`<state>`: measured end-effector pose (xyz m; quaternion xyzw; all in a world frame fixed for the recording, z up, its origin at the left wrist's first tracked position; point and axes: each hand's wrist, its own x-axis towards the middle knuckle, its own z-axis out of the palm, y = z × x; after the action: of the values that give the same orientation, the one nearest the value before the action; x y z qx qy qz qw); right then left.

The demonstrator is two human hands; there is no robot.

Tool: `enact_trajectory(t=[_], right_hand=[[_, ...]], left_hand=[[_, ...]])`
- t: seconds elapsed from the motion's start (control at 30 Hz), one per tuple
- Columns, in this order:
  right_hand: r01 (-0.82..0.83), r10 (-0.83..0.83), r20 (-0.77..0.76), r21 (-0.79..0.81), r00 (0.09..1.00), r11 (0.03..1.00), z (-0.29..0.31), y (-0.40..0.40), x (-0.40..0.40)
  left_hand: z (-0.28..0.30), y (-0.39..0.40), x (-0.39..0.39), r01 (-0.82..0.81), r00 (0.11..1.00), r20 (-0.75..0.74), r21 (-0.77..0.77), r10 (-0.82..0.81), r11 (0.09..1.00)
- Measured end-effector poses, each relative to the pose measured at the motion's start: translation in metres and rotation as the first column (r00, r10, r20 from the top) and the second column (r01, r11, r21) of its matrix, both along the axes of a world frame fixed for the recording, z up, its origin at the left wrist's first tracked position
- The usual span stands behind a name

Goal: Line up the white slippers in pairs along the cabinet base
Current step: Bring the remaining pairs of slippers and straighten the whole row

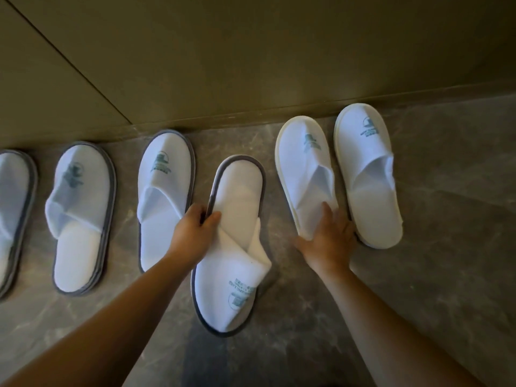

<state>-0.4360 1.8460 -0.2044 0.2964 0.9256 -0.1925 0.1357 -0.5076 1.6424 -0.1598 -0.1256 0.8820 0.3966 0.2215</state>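
Several white slippers lie on the floor along the cabinet base [251, 113]. A grey-edged slipper [234, 275] in the middle lies reversed, toe toward me, heel near the cabinet. My left hand [195, 227] grips its left edge near the heel end. Left of it a grey-edged slipper [164, 191] points its toe at the cabinet, as does another [81, 213] further left. At the right stand two cream-edged slippers, toes at the cabinet. My right hand [332, 236] lies flat with straight fingers on the heel of the left one [307, 169]; the other [368, 174] sits just right of it.
A further grey-edged slipper [14, 208] is cut off at the left border. The floor [446, 247] is grey marbled stone. The olive cabinet front rises behind the slippers, with a corner seam at the upper left.
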Motion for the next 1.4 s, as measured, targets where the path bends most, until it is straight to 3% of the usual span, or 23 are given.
enact_trajectory(t=[0.17, 0.3, 0.4, 0.47, 0.53, 0.57, 0.63, 0.73, 0.8, 0.9, 1.0, 1.1, 1.17, 1.27, 1.33, 1.4], right_hand=[[0.019, -0.02, 0.036, 0.042, 0.999, 0.999, 0.005, 0.044, 0.015], [0.101, -0.103, 0.072, 0.024, 0.992, 0.995, 0.012, 0.074, 0.014], [0.031, -0.035, 0.112, 0.038, 0.993, 0.999, 0.022, 0.092, 0.012], [0.017, -0.017, 0.003, 0.013, 1.0, 1.0, 0.033, 0.092, 0.008], [0.01, -0.026, -0.294, -0.057, 0.955, 0.998, 0.05, 0.084, 0.0], [-0.048, 0.004, -0.422, -0.094, 0.907, 0.994, 0.06, 0.077, -0.005], [-0.258, 0.167, -0.525, -0.104, 0.834, 0.96, 0.076, 0.063, -0.015], [-0.511, 0.471, -0.346, -0.029, 0.812, 0.859, 0.085, 0.05, -0.028], [-0.535, 0.522, -0.236, 0.006, 0.82, 0.845, 0.083, 0.05, -0.031], [-0.427, 0.396, -0.331, -0.024, 0.856, 0.904, 0.079, 0.057, -0.025], [-0.221, 0.151, -0.414, -0.126, 0.898, 0.967, 0.078, 0.071, -0.014], [-0.079, -0.028, -0.373, -0.27, 0.927, 0.96, 0.072, 0.08, -0.002], [0.043, -0.197, -0.327, -0.424, 0.924, 0.905, 0.069, 0.078, 0.005], [0.221, -0.478, -0.261, -0.639, 0.839, 0.736, 0.064, 0.059, 0.012], [0.266, -0.566, -0.212, -0.718, 0.797, 0.643, 0.061, 0.041, 0.012], [0.251, -0.579, -0.208, -0.751, 0.788, 0.611, 0.06, 0.023, 0.01]], left_hand=[[-0.003, 0.022, -0.003, 0.083, 0.995, -0.059, -0.027, -0.085, 0.996], [-0.005, 0.046, -0.006, 0.131, 0.99, -0.064, 0.074, -0.127, 0.989], [-0.002, 0.062, -0.011, 0.208, 0.978, -0.058, 0.108, -0.202, 0.972], [0.002, 0.072, -0.014, 0.316, 0.949, -0.036, 0.097, -0.314, 0.944], [0.008, 0.083, -0.016, 0.442, 0.897, -0.01, 0.057, -0.443, 0.895], [0.01, 0.088, -0.016, 0.496, 0.868, -0.004, 0.036, -0.497, 0.867], [0.015, 0.098, -0.014, 0.572, 0.82, -0.01, 0.017, -0.572, 0.82], [0.025, 0.105, -0.011, 0.645, 0.762, -0.065, -0.01, -0.644, 0.764], [0.029, 0.104, -0.011, 0.655, 0.75, -0.093, -0.034, -0.655, 0.754], [0.033, 0.094, -0.012, 0.553, 0.819, -0.156, -0.039, -0.552, 0.832], [0.034, 0.083, -0.016, 0.416, 0.834, -0.309, -0.191, -0.456, 0.889], [0.036, 0.075, -0.015, 0.298, 0.88, -0.325, -0.189, -0.346, 0.936], [0.034, 0.073, -0.01, 0.272, 0.909, -0.286, -0.143, -0.303, 0.952], [0.028, 0.077, 0.0, 0.224, 0.964, -0.157, 0.032, -0.216, 0.974], [0.025, 0.082, 0.008, 0.216, 0.975, 0.0, 0.203, -0.221, 0.955], [0.024, 0.086, 0.015, 0.205, 0.965, 0.092, 0.33, -0.247, 0.922]])
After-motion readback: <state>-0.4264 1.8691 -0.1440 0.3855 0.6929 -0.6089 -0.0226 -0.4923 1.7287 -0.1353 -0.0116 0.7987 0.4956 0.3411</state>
